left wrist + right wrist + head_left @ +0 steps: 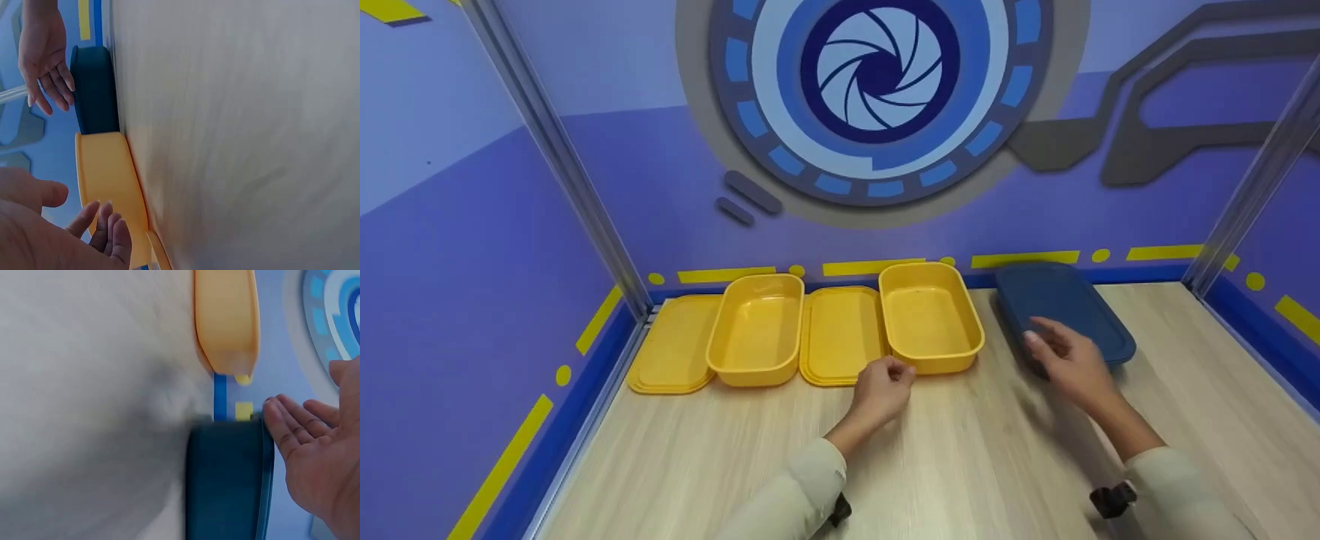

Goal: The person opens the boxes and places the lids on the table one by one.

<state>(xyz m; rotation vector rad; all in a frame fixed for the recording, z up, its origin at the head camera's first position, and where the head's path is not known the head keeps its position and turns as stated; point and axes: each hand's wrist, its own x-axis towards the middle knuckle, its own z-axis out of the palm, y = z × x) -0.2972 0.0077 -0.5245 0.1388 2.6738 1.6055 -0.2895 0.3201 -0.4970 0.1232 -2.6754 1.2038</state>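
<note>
My right hand (1071, 365) is over the near left part of a dark blue food container (1065, 304) with its lid on. In the right wrist view its fingers (289, 427) are by the rim of that blue box, and I cannot tell whether they touch. My left hand (879, 391) is in front of an open yellow container (934, 319) and the right edge of a yellow lid (844, 334). Seen from the left wrist, its loosely bent fingers (107, 230) and thumb stand apart with nothing between them.
Farther left, a second open yellow container (757, 326) stands beside another yellow lid (679, 341). All sit in a row along the back of the wooden table (945, 457). Blue printed panels (645, 187) and metal posts (562, 157) enclose the table.
</note>
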